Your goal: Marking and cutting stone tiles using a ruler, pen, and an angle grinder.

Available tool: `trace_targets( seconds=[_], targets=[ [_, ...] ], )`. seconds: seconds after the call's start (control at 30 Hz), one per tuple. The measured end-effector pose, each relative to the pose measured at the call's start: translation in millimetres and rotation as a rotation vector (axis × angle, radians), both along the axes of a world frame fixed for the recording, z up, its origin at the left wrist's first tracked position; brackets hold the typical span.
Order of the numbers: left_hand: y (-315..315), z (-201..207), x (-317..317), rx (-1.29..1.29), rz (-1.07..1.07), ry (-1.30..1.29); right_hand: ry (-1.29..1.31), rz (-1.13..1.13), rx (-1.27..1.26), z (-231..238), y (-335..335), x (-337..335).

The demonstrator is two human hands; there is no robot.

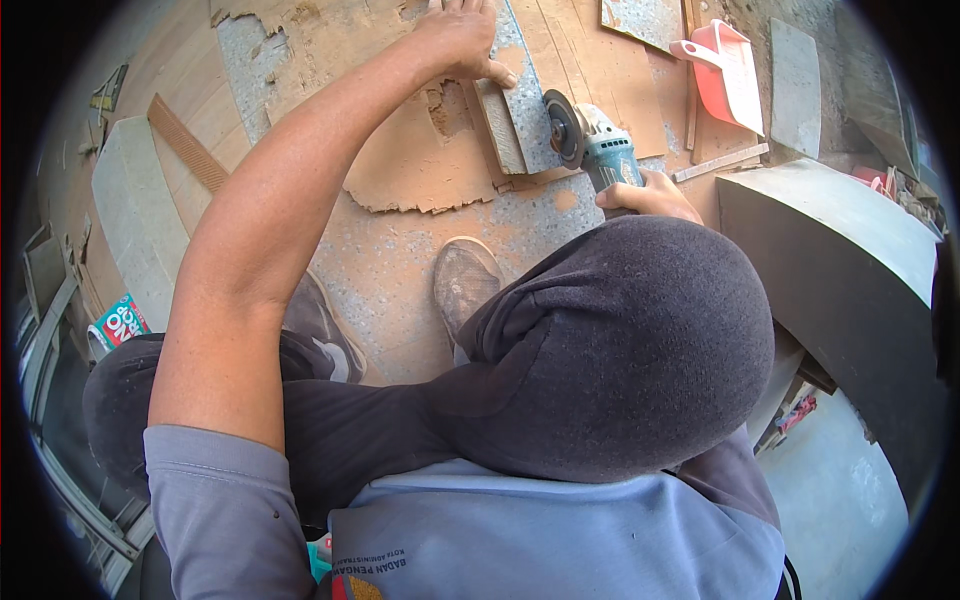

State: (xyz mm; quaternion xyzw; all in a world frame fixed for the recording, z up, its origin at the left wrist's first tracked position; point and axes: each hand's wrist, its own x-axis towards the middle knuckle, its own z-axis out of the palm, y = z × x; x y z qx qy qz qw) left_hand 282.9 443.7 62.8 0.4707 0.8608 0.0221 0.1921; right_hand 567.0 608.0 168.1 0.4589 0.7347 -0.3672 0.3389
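Observation:
My right hand [660, 196] is wrapped round the body of a teal angle grinder [610, 158]. Its dark round disc [563, 128] stands at the right edge of a grey speckled tile strip [532, 130]; whether it touches cannot be made out. At the top of the view, my left hand [462, 38] holds the strip down, thumb stretched onto its surface and fingertips cut off by the picture's edge. Beneath the strip lies a wooden block [500, 128], its end showing on the left side.
A worn brown board [410, 165] with a ragged edge lies ahead of my shoes [467, 285]. To the right are a red and white dustpan [725, 75] and a large curved panel [830, 215]. On the left lie a wooden strip [188, 142] and a pale curved panel [138, 215].

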Motion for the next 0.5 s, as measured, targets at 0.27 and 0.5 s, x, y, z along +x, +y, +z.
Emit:
trace_targets(
  seconds=[0.27, 0.5],
  targets=[
    [0, 1, 1, -0.033, 0.012, 0.035, 0.09, 0.011, -0.02, 2, -1, -4],
    [2, 4, 5, -0.055, 0.009, 0.015, 0.144, -0.073, -0.098, -7, 7, -18]
  ],
)
